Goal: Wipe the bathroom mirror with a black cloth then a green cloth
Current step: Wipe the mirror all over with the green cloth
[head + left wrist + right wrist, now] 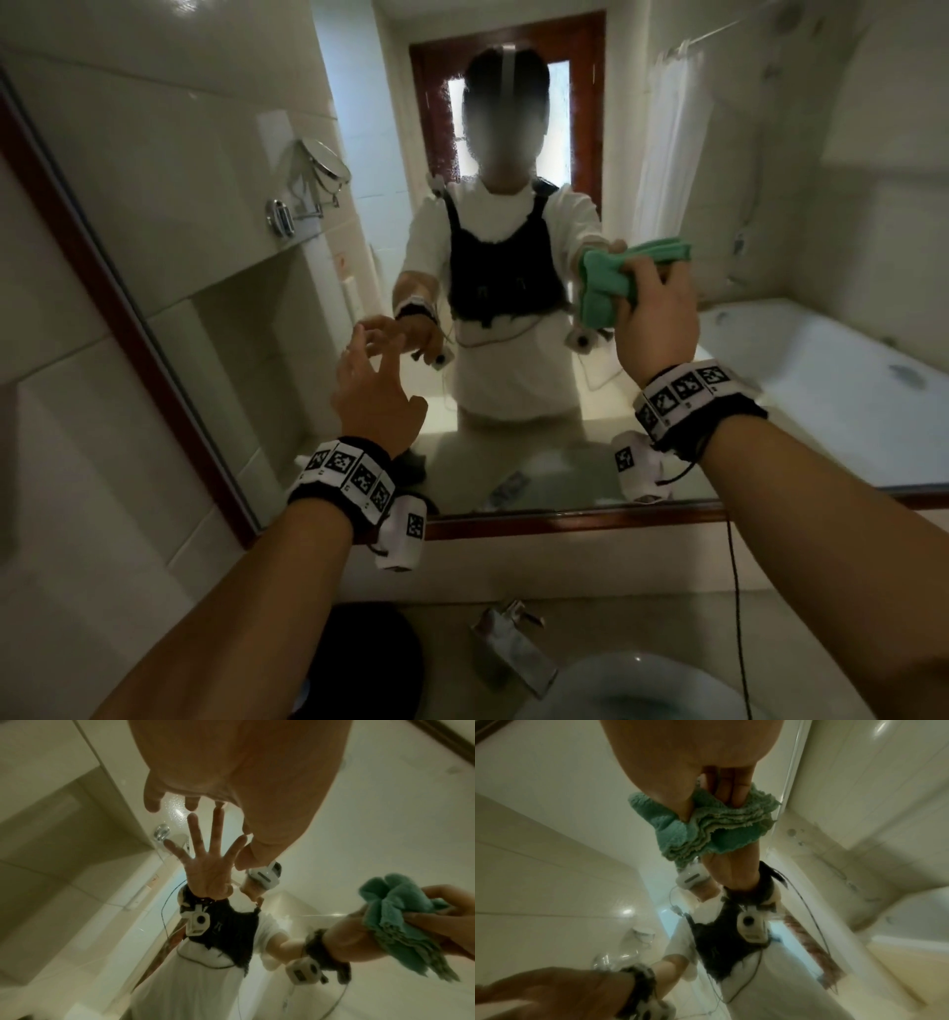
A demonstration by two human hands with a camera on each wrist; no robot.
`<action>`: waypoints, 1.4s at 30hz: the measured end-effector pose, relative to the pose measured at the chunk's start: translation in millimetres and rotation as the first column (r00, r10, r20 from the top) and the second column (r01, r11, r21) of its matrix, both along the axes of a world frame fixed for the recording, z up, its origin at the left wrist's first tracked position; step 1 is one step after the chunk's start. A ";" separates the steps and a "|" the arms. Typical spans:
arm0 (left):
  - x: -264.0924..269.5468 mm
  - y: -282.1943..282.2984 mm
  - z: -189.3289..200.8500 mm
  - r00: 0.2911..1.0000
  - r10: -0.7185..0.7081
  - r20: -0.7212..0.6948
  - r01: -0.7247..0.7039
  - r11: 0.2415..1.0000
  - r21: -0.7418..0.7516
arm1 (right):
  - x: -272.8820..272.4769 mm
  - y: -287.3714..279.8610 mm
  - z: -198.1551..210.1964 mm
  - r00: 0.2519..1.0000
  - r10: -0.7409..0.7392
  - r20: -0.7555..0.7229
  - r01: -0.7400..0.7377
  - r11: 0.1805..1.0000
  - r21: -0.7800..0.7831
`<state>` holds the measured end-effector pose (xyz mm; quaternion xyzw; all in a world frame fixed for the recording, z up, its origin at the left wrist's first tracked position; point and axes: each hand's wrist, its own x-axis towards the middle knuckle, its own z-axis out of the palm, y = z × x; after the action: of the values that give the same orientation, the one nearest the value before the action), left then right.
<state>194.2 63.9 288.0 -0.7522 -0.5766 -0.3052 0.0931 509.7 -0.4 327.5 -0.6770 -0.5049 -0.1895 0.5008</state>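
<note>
The bathroom mirror (231, 216) fills the wall ahead. My right hand (655, 313) grips a bunched green cloth (598, 293) and holds it against the glass at the right. The right wrist view shows thumb and fingers (729, 787) curled into the green cloth (706, 829). My left hand (375, 375) holds nothing, its fingers spread toward the glass left of the cloth. In the left wrist view one fingertip of the left hand (231, 770) meets its reflection. A dark heap, seemingly the black cloth (369, 663), lies on the counter below.
A dark wooden frame (565, 521) edges the mirror. Below it are a chrome faucet (508, 622) and a white basin (642, 688). A black cable (735, 591) hangs from my right wrist. Tiled wall (77, 462) stands to the left.
</note>
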 end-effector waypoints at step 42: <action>-193.0 -75.3 -157.8 0.536 0.291 0.792 0.512 0.635 -0.579 | -327.4 1.3 -229.2 0.229 0.128 -0.965 -0.932 0.316 -0.179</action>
<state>1.2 -11.4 130.2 -0.5130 -0.5620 -0.3565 -0.5421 182.3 0.9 98.3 -0.5453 -0.4486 0.6112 0.3576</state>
